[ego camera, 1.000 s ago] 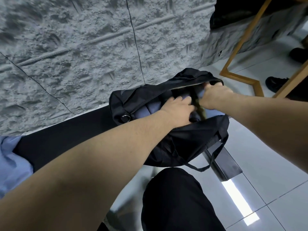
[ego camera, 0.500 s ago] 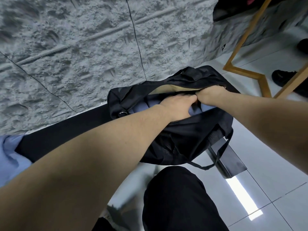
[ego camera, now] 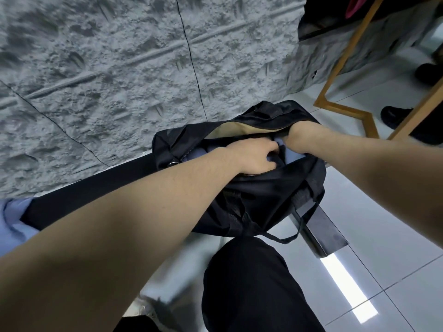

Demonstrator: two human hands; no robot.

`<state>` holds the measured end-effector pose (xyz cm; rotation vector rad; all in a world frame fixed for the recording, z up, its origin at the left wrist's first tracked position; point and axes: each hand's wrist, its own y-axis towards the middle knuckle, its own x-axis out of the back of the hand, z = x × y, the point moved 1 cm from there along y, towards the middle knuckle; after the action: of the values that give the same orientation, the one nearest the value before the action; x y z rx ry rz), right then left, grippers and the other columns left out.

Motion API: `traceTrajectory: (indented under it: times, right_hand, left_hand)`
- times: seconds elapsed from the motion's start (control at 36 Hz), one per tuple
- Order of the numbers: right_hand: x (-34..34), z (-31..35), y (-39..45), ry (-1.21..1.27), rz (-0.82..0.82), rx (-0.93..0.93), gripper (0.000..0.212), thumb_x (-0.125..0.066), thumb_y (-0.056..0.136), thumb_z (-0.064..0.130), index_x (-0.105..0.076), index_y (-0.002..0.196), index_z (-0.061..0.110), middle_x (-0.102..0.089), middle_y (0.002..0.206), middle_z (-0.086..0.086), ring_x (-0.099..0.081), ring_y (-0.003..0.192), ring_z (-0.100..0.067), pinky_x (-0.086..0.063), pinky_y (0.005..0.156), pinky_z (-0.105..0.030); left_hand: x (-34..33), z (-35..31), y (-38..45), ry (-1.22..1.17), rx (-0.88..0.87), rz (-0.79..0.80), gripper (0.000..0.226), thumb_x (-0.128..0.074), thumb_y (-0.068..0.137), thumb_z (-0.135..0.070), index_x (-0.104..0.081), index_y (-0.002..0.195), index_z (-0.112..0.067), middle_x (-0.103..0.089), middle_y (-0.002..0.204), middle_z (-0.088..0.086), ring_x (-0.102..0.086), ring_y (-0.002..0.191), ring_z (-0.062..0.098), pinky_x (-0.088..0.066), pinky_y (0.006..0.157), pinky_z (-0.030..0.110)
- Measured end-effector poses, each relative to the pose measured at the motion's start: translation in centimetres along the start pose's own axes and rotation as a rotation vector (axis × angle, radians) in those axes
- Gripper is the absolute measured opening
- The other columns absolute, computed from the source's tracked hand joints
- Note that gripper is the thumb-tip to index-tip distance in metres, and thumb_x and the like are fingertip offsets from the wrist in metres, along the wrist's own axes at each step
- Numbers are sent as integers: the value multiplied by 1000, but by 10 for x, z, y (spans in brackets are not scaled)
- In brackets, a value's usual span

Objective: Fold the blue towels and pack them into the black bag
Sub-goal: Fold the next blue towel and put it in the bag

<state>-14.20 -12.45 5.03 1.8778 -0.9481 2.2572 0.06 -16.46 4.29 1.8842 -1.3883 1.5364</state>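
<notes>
The black bag (ego camera: 259,202) sits at the corner of a grey textured table, its mouth open and its pale lining showing. Folded blue towels (ego camera: 291,153) lie inside it. My left hand (ego camera: 254,156) is in the opening, fingers curled down onto a towel and the dark fabric beside it. My right hand (ego camera: 303,131) reaches in from the right, under the bag's far rim; only its wrist and back show, and the fingers are hidden. Another blue towel (ego camera: 12,224) lies on the table at the far left edge.
The grey table top (ego camera: 107,80) has a black front edge (ego camera: 96,195). A wooden frame (ego camera: 345,109) stands on the glossy tiled floor at right, with a person's black shoe (ego camera: 395,116) beside it. My black-trousered leg (ego camera: 251,283) is below the bag.
My right hand has pushed deeper into the bag, under its far rim. My left hand has stayed in the opening, pressing down on the towels.
</notes>
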Motion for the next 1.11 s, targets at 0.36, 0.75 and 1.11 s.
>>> traceTrajectory:
  times: [0.36, 0.75, 1.11]
  right_hand:
    - [-19, -5, -50, -161, -154, 192, 44, -44, 98, 26, -49, 140, 34, -40, 147, -4, -33, 135, -30, -31, 109, -46]
    - [-14, 81, -139, 23, -297, 458, 27, -42, 97, 32, -66, 110, 26, -61, 112, -5, -58, 103, -28, -43, 71, -34]
    - [-20, 180, -201, 35, -280, 695, 19, -44, 98, 39, -60, 93, 29, -55, 77, 7, -55, 74, -21, -32, 53, -31]
  left_hand:
    - [11, 25, -79, 167, 108, -107, 25, -48, 97, -33, -62, 116, -24, -62, 112, -4, -58, 100, 17, -41, 74, 28]
    - [3, 16, -182, 111, 50, -238, 38, -47, 98, -25, -53, 136, -25, -57, 134, -5, -54, 120, 16, -45, 97, 35]
    - [-9, 57, -284, 91, 227, -273, 21, -51, 92, -24, -59, 107, -13, -56, 103, 2, -56, 97, 24, -46, 85, 42]
